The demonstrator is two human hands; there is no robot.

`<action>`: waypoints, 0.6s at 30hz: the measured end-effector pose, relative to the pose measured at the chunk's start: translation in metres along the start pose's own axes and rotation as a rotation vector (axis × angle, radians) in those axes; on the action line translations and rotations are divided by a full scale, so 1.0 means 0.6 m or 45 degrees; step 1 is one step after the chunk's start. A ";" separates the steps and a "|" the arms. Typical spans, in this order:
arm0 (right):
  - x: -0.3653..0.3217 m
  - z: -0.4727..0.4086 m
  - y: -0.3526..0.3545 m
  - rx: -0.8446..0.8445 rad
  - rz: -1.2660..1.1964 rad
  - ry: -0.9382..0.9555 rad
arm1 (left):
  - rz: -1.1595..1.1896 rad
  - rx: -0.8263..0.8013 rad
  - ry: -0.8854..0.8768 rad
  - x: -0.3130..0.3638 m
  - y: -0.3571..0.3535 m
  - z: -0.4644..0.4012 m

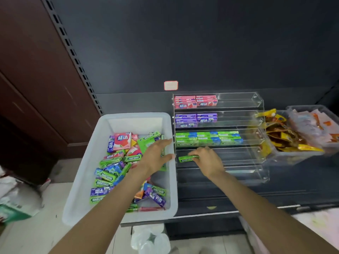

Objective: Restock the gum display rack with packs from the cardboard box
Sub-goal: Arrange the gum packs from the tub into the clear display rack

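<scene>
White plastic bin [166, 208], nearest item, set at the left end of the dark shelf [238, 197] and standing in for the task's box: it holds loose gum packs [110, 173] in green, purple, pink and blue, lying at all angles.

Our left hand [156, 155] hovers over the bin's right wall, fingers straight and a little spread, holding nothing that we can see.

Our right hand [206, 160] sits just beyond, at the lower stocked level of the clear acrylic tiered display rack [260, 143]. Its fingers are curled round the right end of one green stick-shaped gum pack [187, 158].

Key relation: the pack's long axis runs left to right along the tier, its free end pointing left from the fingers toward the rack's left wall, where the tier stands bare. We judge the next move to be a slide leftward into that corner; the right hand is the one placed for it.

Tier above: green-and-blue pack rows [207, 138], filling the left and middle.

Next tier: purple packs [196, 119], left part only.

Top tier: pink packs [195, 101], left part only.

Far right end of shelf: clear tub of yellow snack packets [286, 140].
</scene>
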State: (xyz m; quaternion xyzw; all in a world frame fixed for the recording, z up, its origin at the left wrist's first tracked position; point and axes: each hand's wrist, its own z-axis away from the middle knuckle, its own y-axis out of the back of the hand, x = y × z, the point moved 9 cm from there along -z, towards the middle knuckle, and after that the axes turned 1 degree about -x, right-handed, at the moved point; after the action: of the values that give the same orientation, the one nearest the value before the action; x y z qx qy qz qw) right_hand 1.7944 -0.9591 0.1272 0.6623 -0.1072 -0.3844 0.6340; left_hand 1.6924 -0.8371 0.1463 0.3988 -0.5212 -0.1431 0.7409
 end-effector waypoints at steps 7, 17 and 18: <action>-0.016 0.002 -0.033 -0.224 -0.065 0.091 | 0.096 0.000 0.001 -0.009 -0.009 -0.005; -0.028 0.009 -0.031 -0.175 0.002 0.161 | 0.149 0.130 0.054 -0.006 0.008 0.029; -0.032 0.012 -0.023 -0.134 -0.024 0.168 | 0.158 0.159 0.057 -0.007 0.015 0.039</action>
State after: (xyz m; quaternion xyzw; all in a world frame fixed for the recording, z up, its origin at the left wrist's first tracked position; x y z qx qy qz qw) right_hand 1.7718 -0.9501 0.1221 0.6529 -0.0386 -0.3511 0.6700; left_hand 1.6680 -0.8391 0.1533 0.4142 -0.5360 -0.0554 0.7335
